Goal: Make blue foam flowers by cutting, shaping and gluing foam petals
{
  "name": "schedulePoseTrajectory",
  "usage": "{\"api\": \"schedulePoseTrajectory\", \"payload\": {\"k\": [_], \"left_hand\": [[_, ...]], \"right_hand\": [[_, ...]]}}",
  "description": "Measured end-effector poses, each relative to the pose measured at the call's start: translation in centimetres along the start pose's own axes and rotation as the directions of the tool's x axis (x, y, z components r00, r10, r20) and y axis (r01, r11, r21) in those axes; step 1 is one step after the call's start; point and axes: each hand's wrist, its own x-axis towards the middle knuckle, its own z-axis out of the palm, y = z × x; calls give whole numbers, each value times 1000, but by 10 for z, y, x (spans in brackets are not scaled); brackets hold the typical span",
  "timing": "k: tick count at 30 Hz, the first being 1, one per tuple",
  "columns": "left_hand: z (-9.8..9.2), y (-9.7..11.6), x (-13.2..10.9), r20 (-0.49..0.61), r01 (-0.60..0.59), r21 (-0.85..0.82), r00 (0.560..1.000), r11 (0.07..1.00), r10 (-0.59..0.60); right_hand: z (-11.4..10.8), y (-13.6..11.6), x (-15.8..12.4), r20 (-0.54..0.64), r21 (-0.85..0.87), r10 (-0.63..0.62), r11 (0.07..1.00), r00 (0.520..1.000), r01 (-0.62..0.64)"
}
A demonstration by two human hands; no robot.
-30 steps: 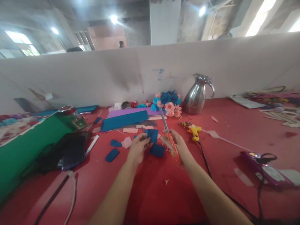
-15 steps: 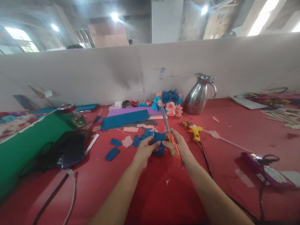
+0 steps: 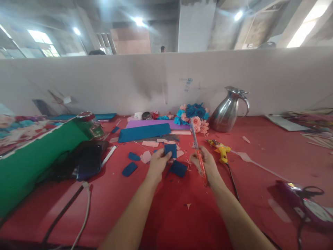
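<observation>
My left hand point(image 3: 158, 162) pinches a square dark blue paper piece point(image 3: 170, 150) between thumb and fingers. My right hand point(image 3: 206, 163) is closed around orange-handled scissors point(image 3: 199, 159), seen edge-on with the metal blades pointing away and up. A gap of red table separates the scissors from the paper. Between the hands, slightly nearer to me, lies another dark blue piece point(image 3: 178, 168). Two rounded blue pieces point(image 3: 129, 169) and a pink paper piece point(image 3: 146, 157) lie left of my left hand.
Blue point(image 3: 144, 132) and purple sheets point(image 3: 156, 124) lie ahead, beside paper flowers point(image 3: 195, 116). A steel jug point(image 3: 225, 111) stands behind a yellow glue gun point(image 3: 223, 152). Leftward are a black phone point(image 3: 90, 161), a jar point(image 3: 91, 125) and a green panel point(image 3: 39, 163). Cables cross both sides.
My hands have moved apart. The left keeps a blue square, the right carries the scissors rightward, and a blue piece now lies on the table between them. The view has shifted slightly.
</observation>
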Motion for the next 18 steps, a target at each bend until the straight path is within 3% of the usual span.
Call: {"api": "schedulePoseTrajectory", "payload": {"k": [3,6,8,10,13,15,18], "left_hand": [[-14,6,9,-166,-53,-29,985,998,48],[-22,13,12,-166,-62,-14,984,998,58],[-23,16,11,-53,-45,69,997,997,48],[-21,18,7,144,-66,223,989,973,34],[-15,12,3,435,-257,454,899,853,40],[-12,4,2,508,-396,543,857,740,86],[-10,-8,3,513,-479,633,848,608,134]], "right_hand": [[-4,-2,2,-27,-21,18,1000,999,-18],[-7,-6,1,-27,-12,22,1000,999,-23],[-8,-8,0,-20,-5,34,999,999,-34],[-8,-10,-1,-26,-10,43,999,999,-43],[-9,-9,0,-34,-16,38,999,999,-39],[-10,-7,1,-32,-19,35,999,999,-35],[-11,-5,2,-31,-30,39,999,999,-39]]}}
